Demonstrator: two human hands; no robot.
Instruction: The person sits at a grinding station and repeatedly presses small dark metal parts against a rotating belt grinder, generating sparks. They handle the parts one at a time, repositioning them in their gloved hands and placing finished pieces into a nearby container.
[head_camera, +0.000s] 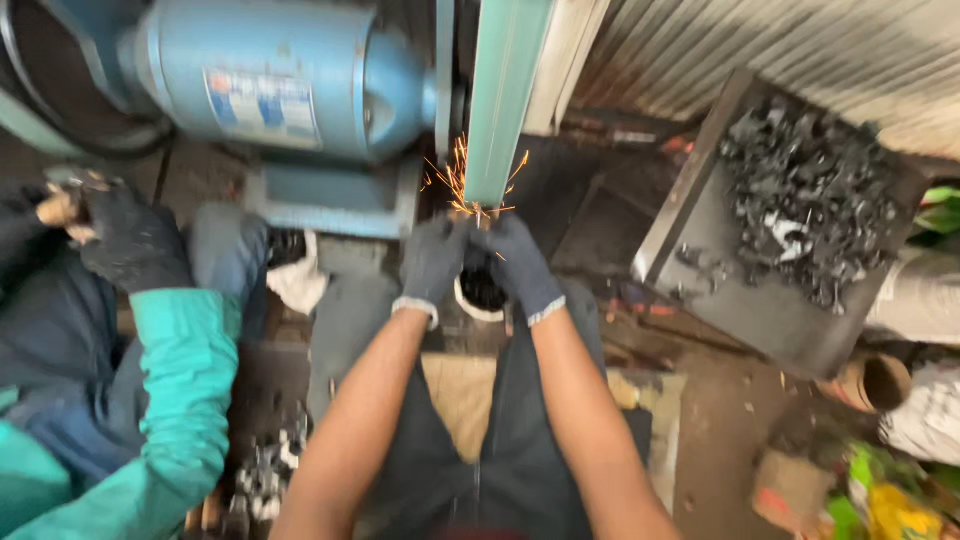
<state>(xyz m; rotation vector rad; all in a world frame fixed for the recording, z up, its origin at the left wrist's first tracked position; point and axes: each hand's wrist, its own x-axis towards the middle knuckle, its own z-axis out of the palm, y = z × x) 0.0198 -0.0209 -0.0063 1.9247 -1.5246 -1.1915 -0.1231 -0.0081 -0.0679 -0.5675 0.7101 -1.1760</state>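
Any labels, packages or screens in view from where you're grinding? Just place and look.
Label: on the blue motor's side, upper left; rectangular, pale with blue and red patches.
Packaging: bottom right corner; crumpled, green and yellow.
Screens or signs: none visible.

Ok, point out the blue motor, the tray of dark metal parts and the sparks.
blue motor (270, 75), head view, middle of its housing.
tray (760, 320), head view, bare floor of it.
sparks (460, 180), head view, cluster by the belt.
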